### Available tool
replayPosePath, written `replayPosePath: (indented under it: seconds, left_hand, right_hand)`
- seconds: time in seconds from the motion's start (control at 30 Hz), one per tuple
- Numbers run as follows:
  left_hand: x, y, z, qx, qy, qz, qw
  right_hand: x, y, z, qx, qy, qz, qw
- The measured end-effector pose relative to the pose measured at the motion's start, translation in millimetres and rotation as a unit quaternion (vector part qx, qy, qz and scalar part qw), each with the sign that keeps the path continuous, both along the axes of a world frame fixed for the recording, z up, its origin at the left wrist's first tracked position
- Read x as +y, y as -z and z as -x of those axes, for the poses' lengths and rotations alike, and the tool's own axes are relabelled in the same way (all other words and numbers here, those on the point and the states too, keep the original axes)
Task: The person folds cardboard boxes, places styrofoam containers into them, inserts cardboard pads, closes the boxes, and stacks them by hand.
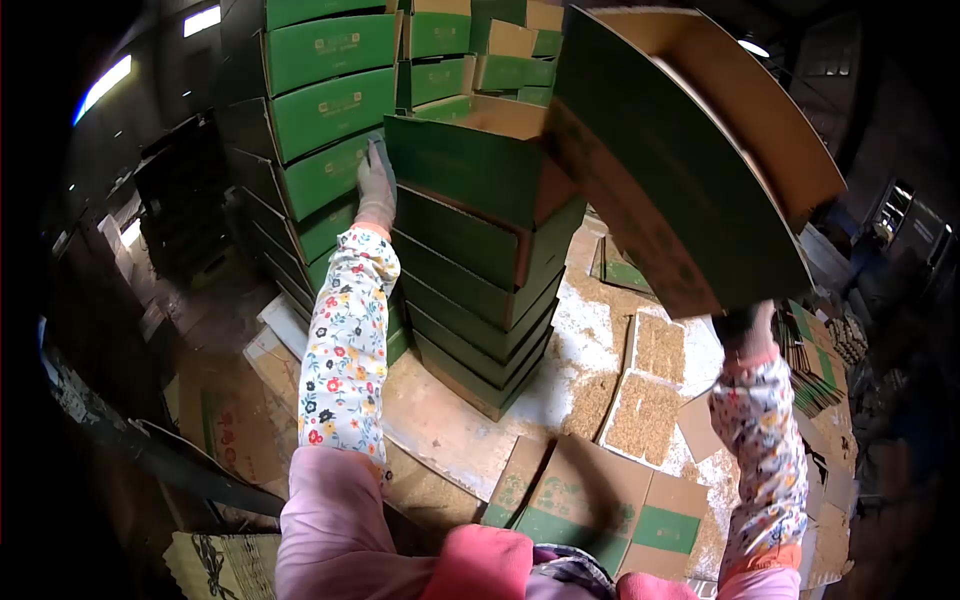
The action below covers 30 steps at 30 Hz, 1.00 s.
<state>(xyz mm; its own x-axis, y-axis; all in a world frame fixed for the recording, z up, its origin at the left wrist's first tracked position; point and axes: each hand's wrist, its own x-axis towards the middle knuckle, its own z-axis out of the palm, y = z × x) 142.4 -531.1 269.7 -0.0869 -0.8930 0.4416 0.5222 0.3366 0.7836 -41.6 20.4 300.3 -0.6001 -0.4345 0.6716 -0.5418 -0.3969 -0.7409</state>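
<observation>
My right hand, partly hidden, grips the lower edge of a green cardboard box. The box is tilted and raised at the right, its brown inside showing along the top. My left hand, in a pale glove, is stretched upward with fingers extended. It rests at the left side of the top box on a stack of open green boxes. Where its fingertips press is hard to make out. Both arms wear flowered sleeves.
A taller stack of green boxes stands at the left, with more boxes behind. Below lie flattened cardboard and shallow trays of brown grains, with grains scattered around. Folded cartons are at the right. A dark bar crosses the lower left.
</observation>
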Motion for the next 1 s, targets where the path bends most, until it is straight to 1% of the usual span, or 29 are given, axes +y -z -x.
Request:
replayPosePath:
  seconds: [0.03, 0.07, 0.1, 0.13, 0.2, 0.23, 0.27, 0.3, 0.33, 0.37, 0.4, 0.43, 0.47, 0.5, 0.53, 0.57, 0.6, 0.63, 0.67, 0.7, 0.73, 0.77, 0.8, 0.83, 0.87, 0.9, 0.93, 0.97, 1.0]
  left_hand:
    - [1, 4, 8, 0.012, -0.052, 0.045, 0.998]
    - [14, 8, 15, 0.022, -0.105, 0.091, 0.990]
    - [28, 11, 20, 0.029, -0.157, 0.138, 0.977]
    - [40, 6, 18, 0.008, -0.190, 0.146, 0.971]
    - [51, 0, 10, -0.005, -0.241, 0.141, 0.960]
    - [55, 4, 4, -0.019, -0.266, 0.140, 0.954]
    - [44, 6, 5, -0.025, -0.298, 0.202, 0.933]
    - [55, 2, 2, -0.058, -0.321, 0.207, 0.922]
    - [60, 1, -3, -0.106, -0.329, 0.218, 0.913]
    - [84, -4, -14, -0.137, -0.268, 0.226, 0.927]
    - [89, 8, -18, -0.183, -0.260, 0.232, 0.919]
    - [133, 24, -26, -0.159, -0.276, 0.259, 0.912]
    - [171, 58, -30, -0.053, -0.175, 0.231, 0.956]
    - [228, 100, -40, -0.084, -0.082, 0.240, 0.964]
    - [287, 141, -54, -0.103, 0.003, 0.249, 0.963]
    - [329, 176, -69, -0.312, 0.086, 0.371, 0.871]
    - [364, 246, -66, -0.443, 0.114, 0.362, 0.812]
    - [402, 284, -59, -0.532, 0.166, 0.244, 0.794]
    - [420, 347, -45, -0.544, 0.223, 0.099, 0.803]
    - [437, 373, -33, -0.649, 0.239, 0.011, 0.722]
    - [455, 396, -22, -0.641, 0.310, -0.135, 0.689]
    - [473, 371, -17, -0.604, 0.311, -0.104, 0.727]
    - [491, 346, -15, -0.562, 0.313, -0.072, 0.762]
    - [506, 313, -16, -0.522, 0.315, -0.042, 0.791]
    - [508, 279, -15, -0.467, 0.359, -0.099, 0.802]
    - [507, 266, -12, -0.408, 0.353, -0.081, 0.838]
    - [509, 240, -10, -0.342, 0.372, -0.074, 0.860]
    - [509, 215, -6, -0.271, 0.392, -0.067, 0.877]
    - [505, 206, 2, -0.276, 0.361, -0.030, 0.890]
  right_hand:
    - [-37, -29, -11, -0.024, -0.028, -0.015, 0.999]
    - [-77, -53, -25, -0.139, -0.113, -0.021, 0.984]
    - [-111, -70, -38, -0.182, -0.150, -0.073, 0.969]
    - [-140, -83, -50, -0.186, -0.166, -0.145, 0.957]
    - [-187, -94, -60, -0.169, -0.165, -0.285, 0.929]
    - [-199, -95, -56, -0.169, -0.149, -0.328, 0.918]
    - [-201, -96, -46, -0.204, -0.123, -0.350, 0.906]
    - [-191, -84, -37, -0.244, -0.093, -0.375, 0.889]
    - [-164, -61, -32, -0.267, -0.144, -0.362, 0.882]
    - [-133, -34, -29, -0.295, -0.189, -0.345, 0.871]
    - [-94, 3, -45, -0.257, -0.122, -0.337, 0.898]
    - [-49, 49, -50, -0.227, -0.074, -0.354, 0.904]
    - [5, 101, -48, -0.119, -0.018, -0.455, 0.882]
    - [66, 165, -49, -0.054, 0.069, -0.521, 0.849]
    - [130, 217, -54, 0.002, 0.149, -0.585, 0.798]
    - [193, 273, -57, -0.070, 0.243, -0.583, 0.772]
    - [249, 318, -64, -0.134, 0.371, -0.612, 0.686]
    - [279, 321, -84, -0.222, 0.424, -0.625, 0.617]
    - [316, 365, -90, -0.235, 0.478, -0.633, 0.562]
    - [342, 396, -91, -0.414, 0.393, -0.515, 0.639]
    - [350, 405, -96, -0.402, 0.343, -0.472, 0.706]
    - [348, 397, -103, -0.381, 0.294, -0.422, 0.768]
    - [354, 382, -104, -0.403, 0.296, -0.359, 0.789]
    - [353, 351, -112, -0.427, 0.295, -0.295, 0.802]
    - [374, 357, -105, -0.342, 0.307, -0.285, 0.841]
    - [395, 361, -98, -0.254, 0.319, -0.273, 0.871]
    - [401, 331, -94, -0.157, 0.345, -0.345, 0.859]
    - [404, 298, -90, -0.058, 0.377, -0.406, 0.830]
    - [402, 279, -84, -0.105, 0.389, -0.315, 0.860]
